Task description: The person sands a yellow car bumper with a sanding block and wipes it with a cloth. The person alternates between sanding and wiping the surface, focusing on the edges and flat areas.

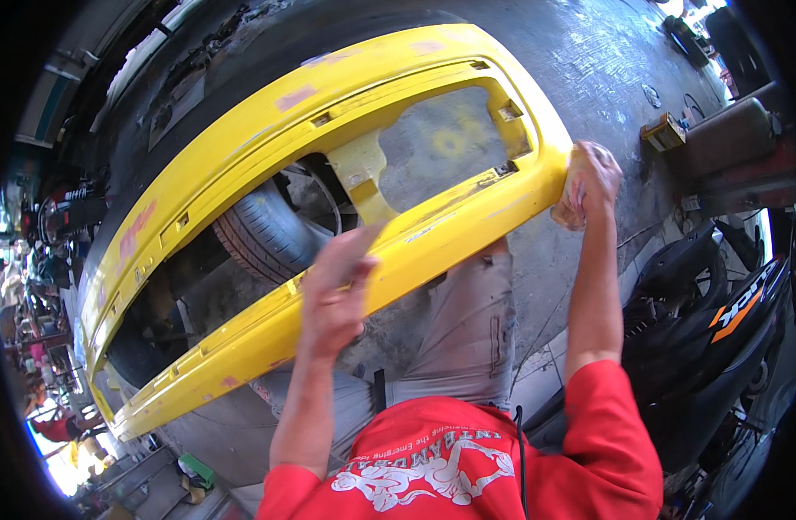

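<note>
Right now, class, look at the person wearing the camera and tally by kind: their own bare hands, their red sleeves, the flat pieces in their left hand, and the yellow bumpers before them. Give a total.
Left hand and right hand: 2
Left sleeve and right sleeve: 2
Flat piece: 1
Yellow bumper: 1
Total: 6

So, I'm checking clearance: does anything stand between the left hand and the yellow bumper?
Nothing visible does. The left hand holds a flat greyish-brown piece over the near side of the yellow bumper; blur hides whether they touch. The tyre lies beyond the bumper, not between.
</note>
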The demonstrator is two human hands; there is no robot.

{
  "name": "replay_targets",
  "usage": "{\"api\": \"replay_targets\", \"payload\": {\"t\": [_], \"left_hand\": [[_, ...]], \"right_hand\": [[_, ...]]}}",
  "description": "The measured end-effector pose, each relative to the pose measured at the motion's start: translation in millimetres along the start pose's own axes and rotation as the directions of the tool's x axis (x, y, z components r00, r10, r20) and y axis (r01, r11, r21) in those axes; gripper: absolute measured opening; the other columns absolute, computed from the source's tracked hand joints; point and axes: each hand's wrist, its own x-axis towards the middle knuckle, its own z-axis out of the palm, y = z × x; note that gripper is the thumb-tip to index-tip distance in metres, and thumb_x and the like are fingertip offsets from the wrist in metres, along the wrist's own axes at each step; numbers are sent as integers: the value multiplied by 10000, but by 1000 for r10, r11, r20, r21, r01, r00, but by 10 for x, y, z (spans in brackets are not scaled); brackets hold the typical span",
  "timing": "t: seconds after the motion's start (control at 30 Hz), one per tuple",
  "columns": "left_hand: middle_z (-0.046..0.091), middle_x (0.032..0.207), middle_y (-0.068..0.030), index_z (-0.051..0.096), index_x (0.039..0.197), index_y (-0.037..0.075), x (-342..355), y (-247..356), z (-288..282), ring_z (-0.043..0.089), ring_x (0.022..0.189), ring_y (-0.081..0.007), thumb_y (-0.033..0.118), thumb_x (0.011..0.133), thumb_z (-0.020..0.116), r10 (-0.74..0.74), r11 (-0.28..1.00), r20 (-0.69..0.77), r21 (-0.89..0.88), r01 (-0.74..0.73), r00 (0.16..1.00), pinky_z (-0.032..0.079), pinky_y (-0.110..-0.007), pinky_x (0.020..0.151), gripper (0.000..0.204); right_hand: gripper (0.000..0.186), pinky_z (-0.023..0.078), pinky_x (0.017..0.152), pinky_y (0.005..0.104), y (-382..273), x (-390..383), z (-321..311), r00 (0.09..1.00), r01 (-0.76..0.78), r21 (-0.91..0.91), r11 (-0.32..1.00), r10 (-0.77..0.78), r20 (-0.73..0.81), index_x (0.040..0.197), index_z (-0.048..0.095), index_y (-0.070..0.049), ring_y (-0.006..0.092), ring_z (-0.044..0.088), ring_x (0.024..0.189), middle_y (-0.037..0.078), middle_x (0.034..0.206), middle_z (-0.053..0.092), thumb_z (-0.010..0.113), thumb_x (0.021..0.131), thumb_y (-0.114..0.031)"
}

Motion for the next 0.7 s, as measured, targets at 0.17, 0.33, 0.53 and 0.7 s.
{"api": "replay_targets", "payload": {"t": [0.17,0.33,0.53,0.7], "left_hand": [[676,1562,-204,664,1552,38,965,83,1297,662,1374,-417,35,949,714,389,791,419,305,-531,820,534,-491,1189,606],[702,1518,-207,665,1513,-27,1513,-51,2107,665,1373,-383,178,935,799,431,647,509,401,-648,745,539,-487,1186,627],[716,1496,-191,697,1475,-15,1618,-151,2352,658,1384,-354,200,924,816,406,561,566,466,-684,718,553,-470,1163,603],[704,1498,-194,703,1467,-22,1774,-130,2497,672,1330,-346,112,944,746,395,477,578,535,-697,714,565,-457,1115,541]], "right_hand": [[256,626,881,412,391,-39,-363,783,52,444,894,240,-574,1182,825,-16,254,764,989,103,1104,804,642,1093,-173],[327,631,851,454,964,87,-178,670,-134,648,750,551,-498,1142,796,-29,284,758,1016,122,1129,763,618,1108,-302],[278,688,832,397,1417,392,159,825,-363,919,153,511,241,1152,735,-27,301,795,965,169,1118,784,565,1190,-243],[279,694,921,469,1359,565,147,885,-278,885,374,457,85,1211,733,30,309,809,1060,186,1196,802,528,1204,-158]]}}
